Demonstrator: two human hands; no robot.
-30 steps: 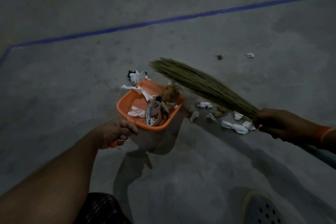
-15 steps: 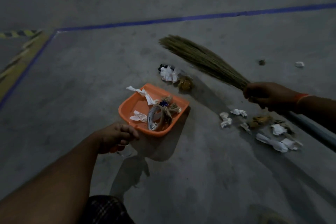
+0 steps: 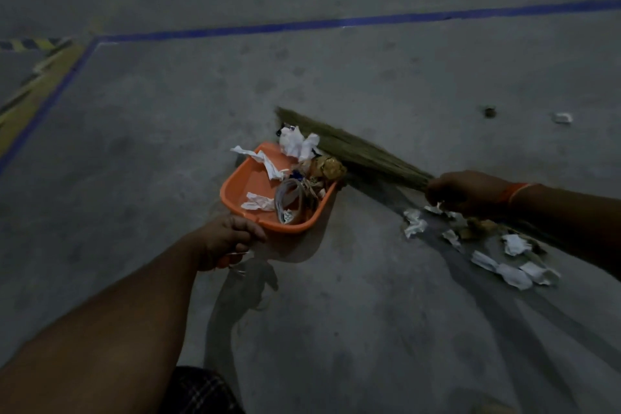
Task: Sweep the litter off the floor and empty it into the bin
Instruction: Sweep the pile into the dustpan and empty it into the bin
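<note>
Here, left hand [image 3: 225,239] grasping orange dustpan [image 3: 255,185] handle; right hand [image 3: 470,191] clenched round grass broom [image 3: 353,151]. Risk: hard stroke flicks crumpled paper [image 3: 297,143] past pan rim.

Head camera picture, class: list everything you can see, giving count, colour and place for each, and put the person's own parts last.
dustpan: one, orange, on the floor at centre, holding paper scraps and a coil of cord.
broom: one, straw-coloured bristles, lying against the dustpan's far open edge.
crumpled paper: one white wad, at the dustpan's mouth beside the bristles.
brown wad: one, at the dustpan's right corner.
scattered scraps: several, white and brown, on the floor to the right.
far scraps: two, one white and one dark, upper right.
blue line: one, across the grey floor.
striped tape: yellow and black, far left.
left hand: grips the dustpan's handle.
right hand: grips the broom; orange band at the wrist.
</note>
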